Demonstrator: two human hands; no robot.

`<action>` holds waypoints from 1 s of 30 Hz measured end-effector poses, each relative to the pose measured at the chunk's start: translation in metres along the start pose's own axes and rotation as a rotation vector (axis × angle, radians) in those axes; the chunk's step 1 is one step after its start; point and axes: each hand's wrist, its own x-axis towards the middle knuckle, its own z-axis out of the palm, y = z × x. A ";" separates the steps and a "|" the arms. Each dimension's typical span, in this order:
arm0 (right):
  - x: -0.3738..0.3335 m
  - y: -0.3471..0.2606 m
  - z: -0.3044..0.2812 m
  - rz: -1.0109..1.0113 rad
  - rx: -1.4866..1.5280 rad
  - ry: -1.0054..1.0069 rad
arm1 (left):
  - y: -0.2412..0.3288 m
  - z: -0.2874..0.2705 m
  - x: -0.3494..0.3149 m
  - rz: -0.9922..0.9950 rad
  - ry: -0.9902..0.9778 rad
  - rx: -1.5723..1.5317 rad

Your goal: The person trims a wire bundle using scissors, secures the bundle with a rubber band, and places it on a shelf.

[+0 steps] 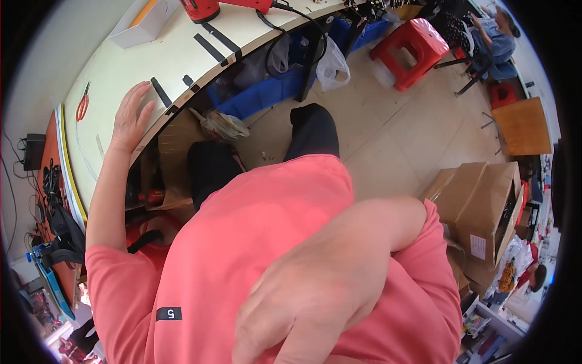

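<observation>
My left hand (130, 115) lies flat, fingers spread, on the rim of a cream worktable (121, 79), next to a short black strip (161, 92). More black strips (212, 45) lie farther along the tabletop. My right hand (303, 309) is raised very close to the camera in front of my pink shirt, its back toward the lens. Its fingertips run off the lower edge, and nothing shows in it. My dark trouser legs (312, 130) stand on the tiled floor below.
Red-handled scissors (82, 106), a white box (142, 24) and a red power tool (200, 9) with a black cable lie on the table. Blue bins (260, 94) and plastic bags sit beneath it. A red stool (412, 42), cardboard boxes (485, 206) and a seated person (497, 30) are to the right.
</observation>
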 end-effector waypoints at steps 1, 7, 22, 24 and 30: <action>0.005 -0.004 -0.005 0.017 0.059 0.037 | 0.002 -0.001 0.002 -0.020 0.005 -0.021; -0.007 0.008 -0.027 0.191 -0.434 -0.126 | -0.006 0.004 -0.006 -0.033 0.104 -0.066; -0.032 -0.001 -0.100 0.846 -0.950 0.663 | 0.025 -0.037 -0.013 0.129 0.308 -0.125; -0.065 0.007 -0.106 0.953 -0.874 0.782 | 0.032 -0.045 -0.020 0.123 0.305 -0.057; -0.162 0.021 -0.090 1.314 -1.255 0.448 | 0.018 -0.083 -0.060 0.013 0.034 0.207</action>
